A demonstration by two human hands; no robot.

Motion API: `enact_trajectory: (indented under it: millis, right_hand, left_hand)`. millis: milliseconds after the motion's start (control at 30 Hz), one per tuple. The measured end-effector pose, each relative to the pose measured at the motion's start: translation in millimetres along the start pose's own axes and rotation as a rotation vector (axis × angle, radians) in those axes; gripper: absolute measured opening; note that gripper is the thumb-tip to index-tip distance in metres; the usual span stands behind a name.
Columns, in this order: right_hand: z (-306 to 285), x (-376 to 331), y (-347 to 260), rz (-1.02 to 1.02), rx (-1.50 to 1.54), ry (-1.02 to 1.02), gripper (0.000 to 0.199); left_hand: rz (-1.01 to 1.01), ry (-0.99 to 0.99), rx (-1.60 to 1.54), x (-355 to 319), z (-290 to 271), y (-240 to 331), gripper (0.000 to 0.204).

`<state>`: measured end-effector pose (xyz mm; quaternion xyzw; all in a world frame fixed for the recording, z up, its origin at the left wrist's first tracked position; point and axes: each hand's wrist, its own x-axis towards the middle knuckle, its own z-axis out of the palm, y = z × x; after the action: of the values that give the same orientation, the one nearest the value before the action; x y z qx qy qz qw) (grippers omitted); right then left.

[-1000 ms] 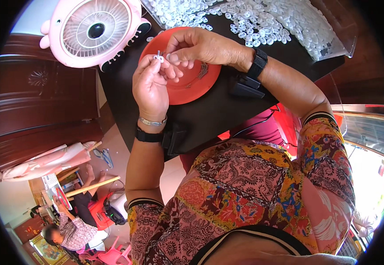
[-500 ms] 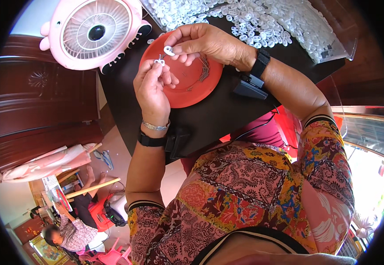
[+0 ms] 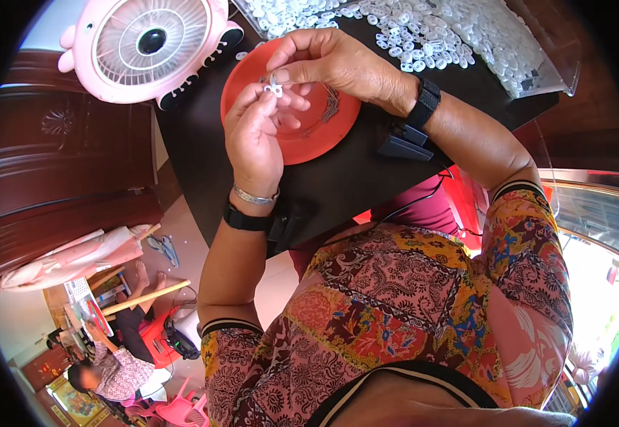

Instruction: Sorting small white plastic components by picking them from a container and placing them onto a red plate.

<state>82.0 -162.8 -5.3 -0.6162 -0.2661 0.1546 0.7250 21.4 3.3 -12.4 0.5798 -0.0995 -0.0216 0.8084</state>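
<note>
Over a red round plate [image 3: 313,151], my two hands meet at a small white plastic piece [image 3: 274,89] with holes. My left hand [image 3: 256,146] is closed, pinching this piece between thumb and fingertips. From above, my right hand [image 3: 348,67] pinches at the same spot with thumb and forefinger. A small light part shows at its fingertips, touching or very close to the left hand's piece; its shape is partly hidden. Thin metal pins [image 3: 331,108] lie in the plate on the right side.
Loose white oval pieces [image 3: 416,53] spread over the far side of the black table [image 3: 366,171], beside a clear bin [image 3: 537,82] full of them. A pink fan [image 3: 85,60] stands at the far left. Another person [image 3: 121,373] sits at the lower left, away from the table.
My left hand has moved up and right, toward my right hand. The two small pieces, apart before, have come together at the fingertips.
</note>
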Motion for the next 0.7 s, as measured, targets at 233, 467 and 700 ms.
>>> enact_trajectory:
  millis: [233, 467, 700]
  right_hand:
    - [-3.4, 0.4, 1.3, 0.038, -0.208, 0.054, 0.013]
    - [-9.5, 0.6, 0.6, 0.094, -0.110, 0.006, 0.019]
    - [-10.2, 0.8, -6.3, 0.084, -0.013, 0.056, 0.019]
  left_hand:
    - [0.013, 0.028, -0.011, 2.9, -4.2, -2.6, 0.020]
    - [0.026, 0.134, 0.067, 1.3, -3.2, 2.4, 0.019]
    - [-0.023, 0.180, 0.268, 0.0, -1.6, 4.2, 0.019]
